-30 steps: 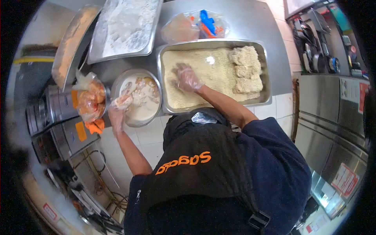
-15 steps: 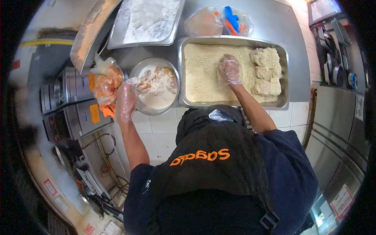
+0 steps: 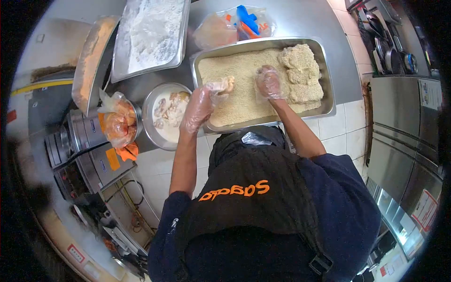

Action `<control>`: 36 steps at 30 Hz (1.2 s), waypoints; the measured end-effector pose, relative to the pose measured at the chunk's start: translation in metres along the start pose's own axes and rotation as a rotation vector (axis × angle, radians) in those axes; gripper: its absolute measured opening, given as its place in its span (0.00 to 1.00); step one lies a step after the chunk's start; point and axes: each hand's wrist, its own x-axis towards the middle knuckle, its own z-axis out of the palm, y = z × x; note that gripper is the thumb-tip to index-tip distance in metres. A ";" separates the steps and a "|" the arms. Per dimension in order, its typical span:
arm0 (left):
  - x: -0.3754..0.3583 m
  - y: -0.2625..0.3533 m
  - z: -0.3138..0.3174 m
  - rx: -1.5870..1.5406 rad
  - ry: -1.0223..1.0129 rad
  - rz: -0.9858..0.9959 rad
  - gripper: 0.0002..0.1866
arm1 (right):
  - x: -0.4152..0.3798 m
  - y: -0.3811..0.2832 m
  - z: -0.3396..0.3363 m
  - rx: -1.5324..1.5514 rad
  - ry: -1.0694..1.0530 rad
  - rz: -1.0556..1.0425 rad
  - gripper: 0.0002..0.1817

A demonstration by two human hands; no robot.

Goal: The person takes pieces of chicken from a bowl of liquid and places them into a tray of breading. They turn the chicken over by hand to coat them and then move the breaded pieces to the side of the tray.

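Observation:
My left hand (image 3: 201,105), in a clear plastic glove, is closed on a pale, wet piece of meat (image 3: 228,84) over the left side of the breadcrumb tray (image 3: 329,80). My right hand (image 3: 269,84), gloved too, is above the middle of the breadcrumbs (image 3: 244,61) with its fingers curled in; whether anything is inside them is hidden. Several crumb-coated pieces (image 3: 303,75) are lined up at the tray's right end. Left of the tray stands a round metal bowl (image 3: 149,120) of milky liquid with pieces of meat (image 3: 171,108) in it.
A tray of white flour (image 3: 152,37) lies at the back left, beside a tilted long container (image 3: 96,56). An orange-filled plastic bag (image 3: 120,124) is left of the bowl. More plastic bags (image 3: 216,33) lie behind the breadcrumbs; a steel fridge (image 3: 394,113) stands at right.
My left hand has moved right, out of the bowl to above the breadcrumb tray, carrying a piece of meat. My right hand stays over the breadcrumbs. The camera view has shifted slightly.

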 end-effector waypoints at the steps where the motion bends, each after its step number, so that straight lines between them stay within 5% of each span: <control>1: -0.005 -0.005 0.004 0.037 -0.077 -0.119 0.15 | 0.000 -0.001 -0.002 -0.018 0.024 -0.044 0.15; 5: -0.035 -0.006 -0.003 -0.101 0.123 -0.085 0.13 | 0.007 -0.021 -0.018 0.016 -0.178 0.148 0.14; 7: -0.049 -0.003 -0.022 -0.240 0.185 -0.217 0.13 | 0.012 -0.021 -0.016 0.039 -0.306 0.326 0.14; 8: -0.056 -0.006 -0.031 -0.311 0.220 -0.284 0.13 | 0.016 -0.026 -0.019 0.042 -0.321 0.308 0.14; 9: -0.070 -0.031 -0.041 -0.181 0.248 -0.094 0.15 | 0.020 -0.031 -0.023 -0.090 -0.409 0.250 0.14; 10: -0.079 -0.041 -0.043 -0.176 0.277 -0.114 0.15 | 0.025 -0.035 -0.024 -0.218 -0.494 0.182 0.15; 12: -0.100 -0.064 -0.054 -0.778 0.491 -0.289 0.19 | 0.021 -0.009 -0.001 -0.168 -0.522 0.022 0.14; 13: -0.124 -0.114 -0.043 -0.355 0.523 -0.244 0.25 | 0.027 -0.018 -0.004 -0.064 -0.539 -0.041 0.14; 14: -0.130 -0.121 -0.049 -0.341 0.566 -0.280 0.25 | 0.031 -0.034 -0.008 0.036 -0.562 -0.098 0.14; 16: -0.127 -0.125 -0.047 -1.528 0.774 -0.423 0.40 | 0.045 -0.081 -0.026 0.172 -0.703 -0.066 0.15; 20: -0.112 -0.089 -0.062 -1.719 0.967 -0.471 0.55 | 0.047 -0.142 -0.029 0.573 -0.989 -0.011 0.19; 22: -0.108 -0.091 -0.060 -1.995 0.929 -0.173 0.63 | 0.054 -0.194 -0.050 0.533 -1.100 -0.054 0.22; 25: -0.100 -0.094 -0.059 -2.128 1.007 -0.046 0.62 | 0.037 -0.231 -0.037 0.823 -1.267 0.085 0.25; 29: -0.094 -0.106 -0.042 -1.972 1.128 -0.063 0.55 | 0.016 -0.272 -0.028 0.816 -1.178 -0.033 0.19; 31: -0.093 -0.118 -0.027 -1.474 0.977 -0.133 0.49 | 0.012 -0.297 -0.037 0.598 -1.033 -0.191 0.19; 36: -0.084 -0.103 -0.038 -1.865 1.172 -0.133 0.49 | -0.015 -0.298 0.000 0.817 -0.883 -0.023 0.22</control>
